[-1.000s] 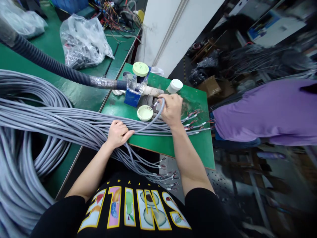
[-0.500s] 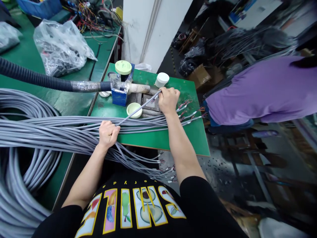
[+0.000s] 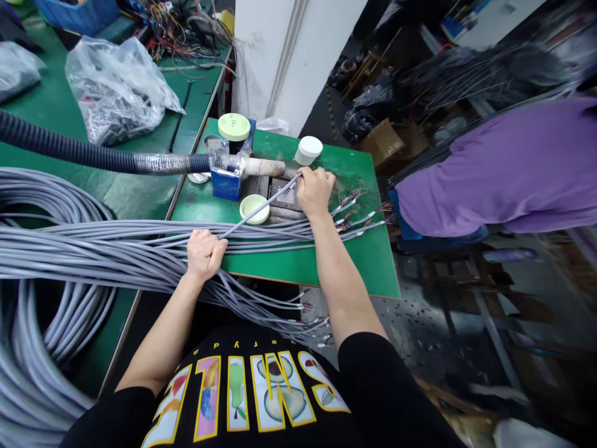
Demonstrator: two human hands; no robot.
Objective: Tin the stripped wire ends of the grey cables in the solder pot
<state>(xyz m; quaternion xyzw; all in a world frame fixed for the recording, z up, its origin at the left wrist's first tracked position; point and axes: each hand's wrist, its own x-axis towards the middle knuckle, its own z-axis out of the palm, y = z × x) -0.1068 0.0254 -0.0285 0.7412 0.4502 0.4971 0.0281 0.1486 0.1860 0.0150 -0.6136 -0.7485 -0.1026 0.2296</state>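
Right now 1 gray cable (image 3: 259,208) runs tight between 2 hands, slanting up across the small green table (image 3: 326,264). Its low end sits in the left hand (image 3: 204,254), which is curled shut around it at the table's near edge. Its high end is in the right hand (image 3: 314,191), closed tight on it just in front of the metal block (image 3: 275,190). Under the cable lies a round pale green lid (image 3: 254,208). More gray cables (image 3: 93,249) lie in a fat bundle across the table, and their bare wire tips (image 3: 359,214) poke out past the right hand. A black ribbed hose (image 3: 69,149) reaches a blue box (image 3: 225,183). A white jar (image 3: 308,150) stands behind. A person in a purple shirt (image 3: 494,180) is on the right.
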